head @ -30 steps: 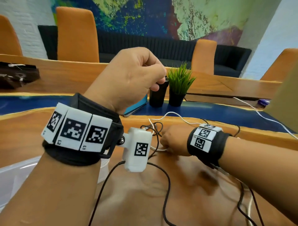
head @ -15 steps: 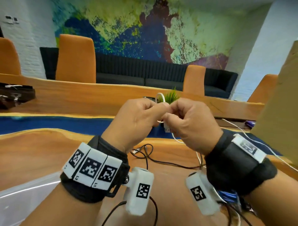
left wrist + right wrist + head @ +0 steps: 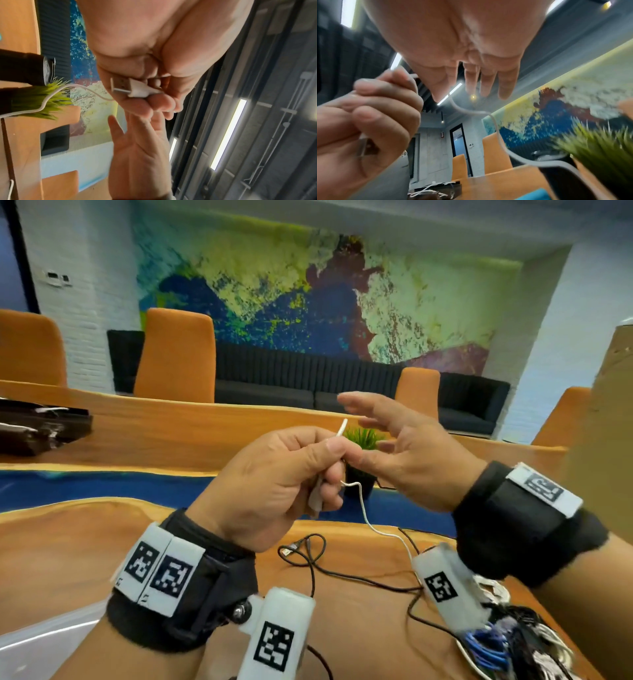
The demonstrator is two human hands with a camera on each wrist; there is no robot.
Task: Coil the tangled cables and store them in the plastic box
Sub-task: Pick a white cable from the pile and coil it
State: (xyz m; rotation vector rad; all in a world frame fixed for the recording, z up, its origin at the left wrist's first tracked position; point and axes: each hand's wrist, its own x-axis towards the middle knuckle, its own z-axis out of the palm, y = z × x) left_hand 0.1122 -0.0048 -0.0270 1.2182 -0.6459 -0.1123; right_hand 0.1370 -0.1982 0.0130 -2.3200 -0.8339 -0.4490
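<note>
My left hand is raised above the table and grips a thin white cable near its end. Its white USB plug lies in the curled fingers, and a short loop of the cable sticks up past the thumb. The rest of the white cable droops down toward the table. My right hand is just right of the left one, fingers spread and straight, holding nothing. A black cable lies loose on the wooden table. The clear plastic box shows at the bottom left corner.
A tangle of blue, black and white cables lies at the lower right beneath my right wrist. A small potted plant stands behind my hands. Orange chairs, a dark sofa and a black bag are beyond the table.
My right hand has let go of the white cable and spread its fingers, drawing slightly right. The left hand keeps its grip. Both hands rose from the table a second ago.
</note>
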